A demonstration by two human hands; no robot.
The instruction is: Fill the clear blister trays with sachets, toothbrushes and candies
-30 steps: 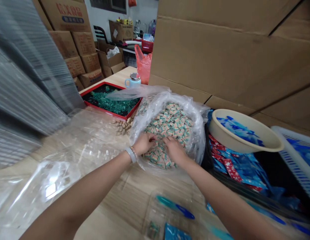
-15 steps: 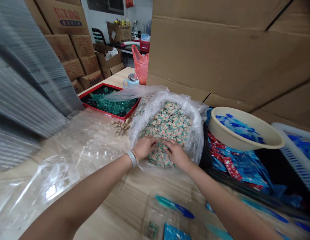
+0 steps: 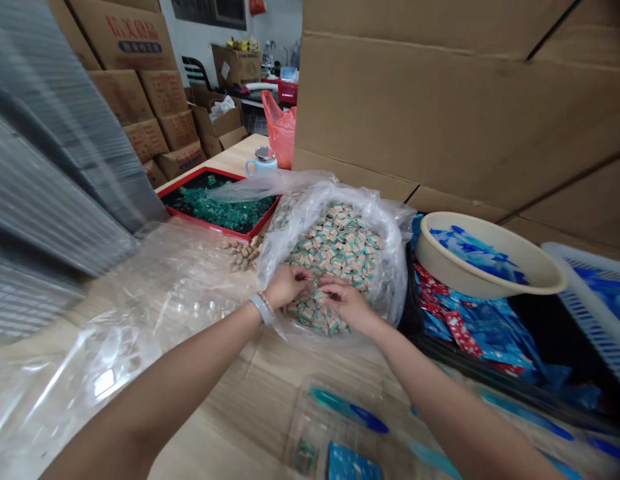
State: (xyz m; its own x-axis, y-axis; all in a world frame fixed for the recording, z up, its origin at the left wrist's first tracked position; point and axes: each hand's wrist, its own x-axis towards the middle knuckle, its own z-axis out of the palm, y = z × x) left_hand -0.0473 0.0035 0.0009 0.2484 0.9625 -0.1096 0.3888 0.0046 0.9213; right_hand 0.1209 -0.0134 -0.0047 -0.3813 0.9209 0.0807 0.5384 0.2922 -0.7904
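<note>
A clear plastic bag [image 3: 393, 273] with a crumpled, turned-back rim stands open on the pale wooden desk [image 3: 230, 413], filled with many small, flat, pink-and-green wrapped pieces [image 3: 335, 247]. The person's 2 hands reach in over the near part of the heap: the left hand [image 3: 286, 285], with a pale band at the wrist, has its fingers curled inward, and the right hand [image 3: 347, 301] faces it with its fingers loosely bent and slightly parted. The fingertips are near each other, and I cannot tell whether either hand pinches a piece. Just left of the bag lie tan, peanut-like pods [image 3: 244, 255]; behind them is a red-rimmed black tray [image 3: 205, 225] of shiny green pieces [image 3: 220, 208], with a light-blue lidded mug [image 3: 264, 164] beyond. To the right, a cream plastic basin [image 3: 455, 273] holds blue-and-white packets [image 3: 477, 253], near a white slotted plastic basket [image 3: 595, 333]. Below the basin, blue packets [image 3: 500, 333] and red patterned ones fill a black container [image 3: 460, 365]. Glossy transparent plastic packaging [image 3: 120, 353] spreads across the left side, and a clear plastic tray [image 3: 317, 427] sits in the foreground.
</note>
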